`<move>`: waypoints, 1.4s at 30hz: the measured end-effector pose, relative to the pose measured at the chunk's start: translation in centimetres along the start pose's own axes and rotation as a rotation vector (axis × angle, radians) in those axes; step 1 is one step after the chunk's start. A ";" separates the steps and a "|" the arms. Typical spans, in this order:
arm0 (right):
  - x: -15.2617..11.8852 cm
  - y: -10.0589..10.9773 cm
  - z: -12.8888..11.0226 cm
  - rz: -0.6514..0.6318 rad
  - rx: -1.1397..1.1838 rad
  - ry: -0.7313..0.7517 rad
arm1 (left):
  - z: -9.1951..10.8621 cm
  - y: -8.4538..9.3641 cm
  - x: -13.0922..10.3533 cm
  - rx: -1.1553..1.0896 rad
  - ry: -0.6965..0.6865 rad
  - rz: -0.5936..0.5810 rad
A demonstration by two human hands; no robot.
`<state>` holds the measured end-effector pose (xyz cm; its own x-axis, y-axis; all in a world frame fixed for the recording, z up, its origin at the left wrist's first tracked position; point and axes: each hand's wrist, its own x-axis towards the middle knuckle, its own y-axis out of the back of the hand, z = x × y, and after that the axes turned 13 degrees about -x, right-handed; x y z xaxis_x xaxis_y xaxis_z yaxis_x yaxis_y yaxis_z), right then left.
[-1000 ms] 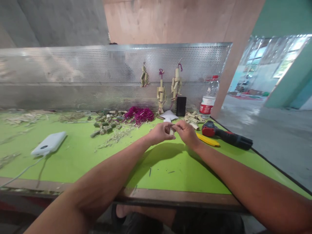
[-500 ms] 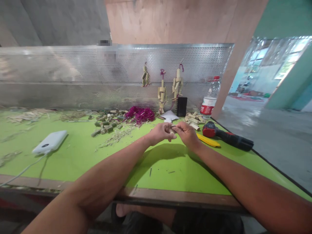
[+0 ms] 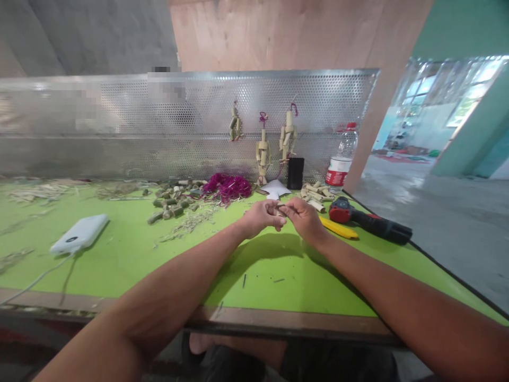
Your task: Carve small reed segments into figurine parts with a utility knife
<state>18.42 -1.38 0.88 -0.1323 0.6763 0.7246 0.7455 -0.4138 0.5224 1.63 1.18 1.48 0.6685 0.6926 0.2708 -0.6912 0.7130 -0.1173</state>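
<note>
Starting at the far left, a white power bank lies on the green tabletop, cable plugged in; there's a dark oval mark on its face, too small to read. Below it the wooden front edge begins its run across, a broad green stretch between it and the piles behind. Along comes a heap of cut, bark-covered pieces, then purple fibre bunched against the perforated screen.

And here's the action: the left hand curls its fingers around a small pale piece, which sits between thumb and fingers at the fingertips, mostly hidden. Meeting it from the other side, the right hand pinches narrowly onto the piece's upper end, the two hands almost touching, both above the table, shadow beneath. White paper lies just behind.

Past the right hand, pale cut pieces crowd close, and a yellow tool pokes out beside the wrist. The bottle wears a red-and-white label, lettering too blurred to read. Finally the red-and-black power tool, resting near the table's dark right edge, which slants down past the right forearm.
</note>
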 end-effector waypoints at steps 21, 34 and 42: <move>-0.1 -0.2 -0.3 0.042 0.041 -0.012 | 0.6 -0.1 -0.2 -0.074 -0.002 0.026; 0.6 0.7 0.1 0.045 0.359 -0.243 | -0.1 -0.2 -0.2 0.012 -0.072 0.017; 0.2 0.9 -0.1 -0.020 0.079 -0.019 | -0.3 -0.2 -0.5 0.200 -0.043 0.026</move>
<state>18.99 -1.64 1.51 -0.1354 0.6959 0.7053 0.7923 -0.3513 0.4988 1.49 0.69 1.12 0.6407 0.7019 0.3112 -0.7514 0.6564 0.0665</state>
